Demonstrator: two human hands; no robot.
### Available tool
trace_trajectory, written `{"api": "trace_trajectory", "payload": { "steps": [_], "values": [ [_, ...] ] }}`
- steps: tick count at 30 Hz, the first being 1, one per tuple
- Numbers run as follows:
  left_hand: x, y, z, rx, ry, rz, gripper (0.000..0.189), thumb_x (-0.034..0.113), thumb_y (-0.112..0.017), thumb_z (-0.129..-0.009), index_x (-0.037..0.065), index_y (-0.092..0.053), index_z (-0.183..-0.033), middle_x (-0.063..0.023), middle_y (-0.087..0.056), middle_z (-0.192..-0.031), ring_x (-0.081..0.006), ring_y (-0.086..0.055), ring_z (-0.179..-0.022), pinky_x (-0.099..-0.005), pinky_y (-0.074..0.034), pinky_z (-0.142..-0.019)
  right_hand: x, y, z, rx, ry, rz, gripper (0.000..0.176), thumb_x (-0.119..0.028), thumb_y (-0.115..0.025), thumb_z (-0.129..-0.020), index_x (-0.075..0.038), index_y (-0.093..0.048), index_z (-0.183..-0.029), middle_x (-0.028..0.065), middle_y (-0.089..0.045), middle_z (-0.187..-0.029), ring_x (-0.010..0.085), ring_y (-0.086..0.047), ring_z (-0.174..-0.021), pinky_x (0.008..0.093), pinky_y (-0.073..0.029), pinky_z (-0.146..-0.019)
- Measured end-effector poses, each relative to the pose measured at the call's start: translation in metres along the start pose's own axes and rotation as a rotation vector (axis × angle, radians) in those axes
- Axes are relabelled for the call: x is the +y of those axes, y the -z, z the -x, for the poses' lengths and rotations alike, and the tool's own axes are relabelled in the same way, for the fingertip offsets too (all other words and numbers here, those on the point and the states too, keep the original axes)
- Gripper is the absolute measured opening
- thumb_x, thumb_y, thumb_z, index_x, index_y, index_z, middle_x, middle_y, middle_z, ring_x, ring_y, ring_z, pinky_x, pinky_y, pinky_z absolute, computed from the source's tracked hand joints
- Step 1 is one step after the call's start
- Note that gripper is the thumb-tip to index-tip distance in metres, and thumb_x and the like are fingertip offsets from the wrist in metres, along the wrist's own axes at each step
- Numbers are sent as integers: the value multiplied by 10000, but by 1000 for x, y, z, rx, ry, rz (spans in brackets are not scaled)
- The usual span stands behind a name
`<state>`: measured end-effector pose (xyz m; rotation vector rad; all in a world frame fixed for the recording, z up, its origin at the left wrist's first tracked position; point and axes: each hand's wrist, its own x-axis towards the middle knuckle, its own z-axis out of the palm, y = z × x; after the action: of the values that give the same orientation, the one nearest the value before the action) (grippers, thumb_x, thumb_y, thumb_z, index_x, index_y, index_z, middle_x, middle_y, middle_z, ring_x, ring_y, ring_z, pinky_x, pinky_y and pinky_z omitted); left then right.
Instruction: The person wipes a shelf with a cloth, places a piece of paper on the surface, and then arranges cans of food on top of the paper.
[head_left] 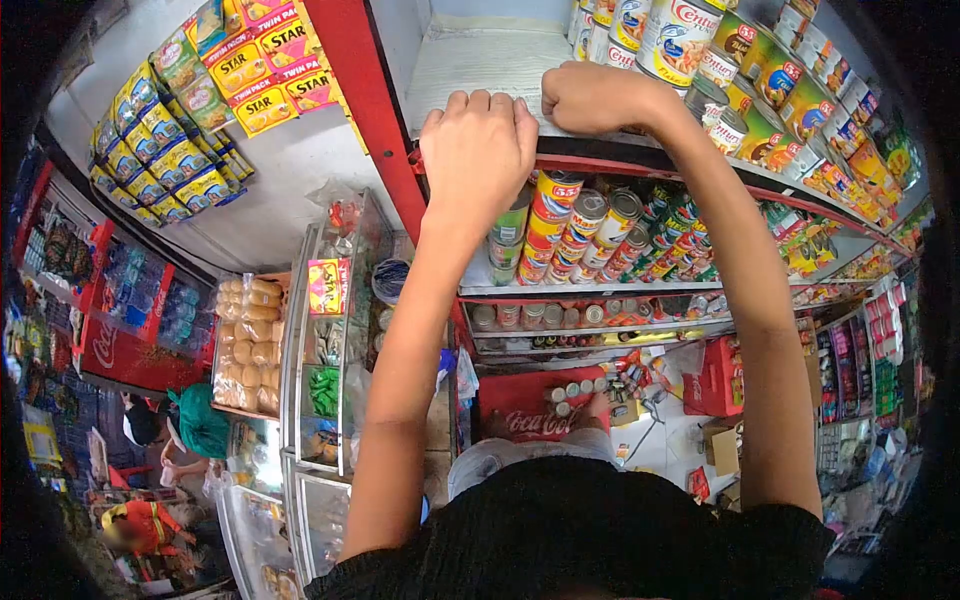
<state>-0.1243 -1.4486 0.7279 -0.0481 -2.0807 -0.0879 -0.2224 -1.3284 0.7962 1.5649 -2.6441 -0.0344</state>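
Observation:
Both arms stretch up to the top shelf [455,60], which has a pale lining. My left hand [482,140] is over its front edge, back of the hand towards me, fingers pressed together and bent; their tips are hidden. To its right, my right hand [600,97] is curled into a fist low over the lining. What either hand holds, if anything, is hidden. Just beyond my right hand stand Century tuna cans [680,38], with green-and-yellow 555 cans [775,78] farther right. Below my hands, stacked 555 cans [553,225] fill the second shelf.
A red post [370,90] is left of my left hand. Star packs [265,75] and blue-yellow sachets [165,155] hang on the wall. Bagged bread [248,345] sits beside a glass case [340,400]. Several cans [572,392] stand on a red Coca-Cola case [515,425]. People are at lower left.

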Motion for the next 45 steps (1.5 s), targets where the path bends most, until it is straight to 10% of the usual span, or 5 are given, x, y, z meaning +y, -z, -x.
{"api": "trace_trajectory", "payload": {
  "steps": [13, 45],
  "values": [
    [10, -6, -2, -10, -60, 50, 223, 186, -504, -811, 32, -593, -677, -105, -581, -688, -263, -574, -696, -384, -448, -612, -14, -2, 14, 155, -22, 25, 240, -128, -473, -712, 54, -618, -771, 259, -596, -751, 397, -585, -760, 456, -462, -676],
    [16, -17, 5, 122, -150, -60, 238, 199, -455, -841, 56, -569, -687, -76, -566, -680, -249, -560, -677, -374, -424, -605, -25, -36, 42, 656, -65, -206, 265, -127, -483, -763, 91, -596, -664, 288, -555, -623, 426, -577, -609, 456, -466, -552]
  ]
}}
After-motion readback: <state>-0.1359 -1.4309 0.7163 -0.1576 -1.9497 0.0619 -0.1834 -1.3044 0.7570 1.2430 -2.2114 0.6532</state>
